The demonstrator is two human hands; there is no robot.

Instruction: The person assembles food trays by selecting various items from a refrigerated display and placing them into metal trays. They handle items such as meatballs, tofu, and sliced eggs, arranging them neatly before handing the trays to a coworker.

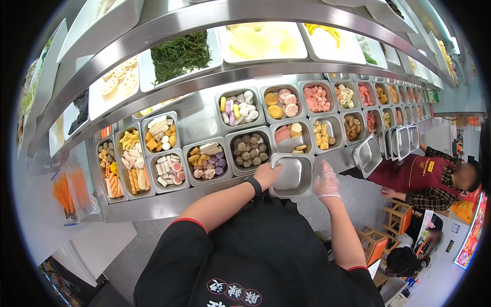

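Note:
My left hand (268, 176), with a dark band at the wrist, grips the left side of a rectangular steel food pan (292, 175); its thumb lies over the rim. The pan's shiny inside shows no food, and it is held at the counter's front edge. To the right of the pan, my right hand (326, 181) wears a clear plastic glove. Its fingers are stretched out and seem apart from the pan. Just beyond are a pan of brown meatballs (250, 150), a pan of pink slices and yellow pieces (290, 136), and a pan of yellow chunks (322, 134).
Steel pans of sausage pieces (169, 170), purple and brown balls (209, 161) and other foods line the counter. Shelves above carry trays of seaweed (180, 56) and lotus root slices (120, 81). At right, a person in a maroon apron (414, 176) stands near several steel pans (368, 156).

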